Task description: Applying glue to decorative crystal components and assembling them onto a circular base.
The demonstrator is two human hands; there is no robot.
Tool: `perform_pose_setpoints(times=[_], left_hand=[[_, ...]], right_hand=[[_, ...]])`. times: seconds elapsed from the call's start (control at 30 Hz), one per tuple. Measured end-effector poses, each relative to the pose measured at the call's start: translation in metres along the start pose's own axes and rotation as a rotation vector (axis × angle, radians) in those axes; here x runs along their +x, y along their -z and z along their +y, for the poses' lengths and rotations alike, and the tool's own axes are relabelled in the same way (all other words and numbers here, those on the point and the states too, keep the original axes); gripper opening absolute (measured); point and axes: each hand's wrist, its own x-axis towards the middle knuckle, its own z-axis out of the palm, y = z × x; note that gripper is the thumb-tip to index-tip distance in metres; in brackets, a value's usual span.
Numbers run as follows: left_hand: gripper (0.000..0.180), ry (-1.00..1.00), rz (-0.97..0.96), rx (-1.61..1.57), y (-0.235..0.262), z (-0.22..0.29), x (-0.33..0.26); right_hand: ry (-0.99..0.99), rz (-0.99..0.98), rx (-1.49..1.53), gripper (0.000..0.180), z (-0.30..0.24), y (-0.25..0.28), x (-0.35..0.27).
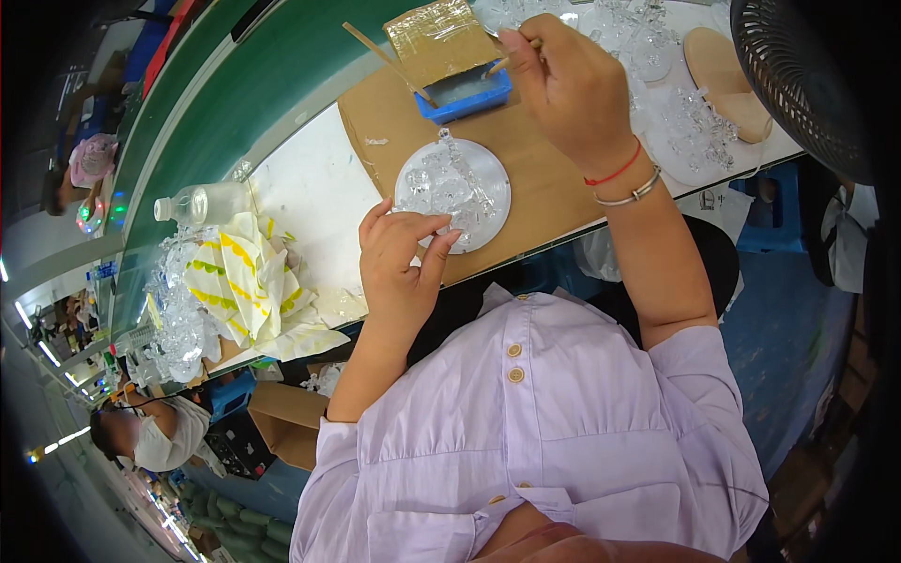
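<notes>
My right hand (574, 89) pinches a thin wooden stick (501, 66), its tip down at the opening of a blue tray (466, 108). Taped brown cardboard (441, 42) covers the far part of that tray, and a second wooden stick (387, 59) leans out of its left side. Below the tray lies a round white plate (500, 202) with clear plastic pieces (436, 183) heaped on it. At the plate's lower left edge, my left hand (402, 258) has thumb and index finger nearly together. Whatever sits between those fingertips is too small and clear to name.
Brown cardboard (554, 197) lies under the plate. A clear bottle (202, 204), a crumpled yellow-and-white wrapper (249, 281) and clear pieces (178, 324) crowd the left. Rightward are more clear pieces (690, 141), a tan sole-shaped piece (718, 80) and a dark fan (798, 75).
</notes>
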Motion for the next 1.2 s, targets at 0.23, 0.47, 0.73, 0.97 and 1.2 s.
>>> perform_pose_setpoints(times=[0.23, 0.47, 0.73, 0.97, 1.2], left_hand=[[0.013, -0.007, 0.024, 0.006, -0.007, 0.001, 0.007], [0.012, 0.003, 0.038, 0.013, -0.01, 0.001, 0.008], [0.013, 0.018, 0.011, 0.01, -0.011, 0.003, 0.008], [0.012, 0.017, 0.011, 0.002, -0.009, 0.001, 0.006], [0.012, 0.012, -0.001, 0.011, -0.011, 0.005, 0.009]], right_hand=[[-0.044, 0.084, 0.07, 0.009, -0.015, 0.042, -0.012], [-0.109, -0.081, 0.17, 0.005, -0.033, 0.082, -0.06], [-0.048, -0.17, 0.358, 0.006, -0.032, 0.064, -0.087], [-0.014, -0.16, 0.351, 0.006, -0.033, 0.059, -0.087], [0.001, -0.111, 0.311, 0.004, -0.026, 0.058, -0.083]])
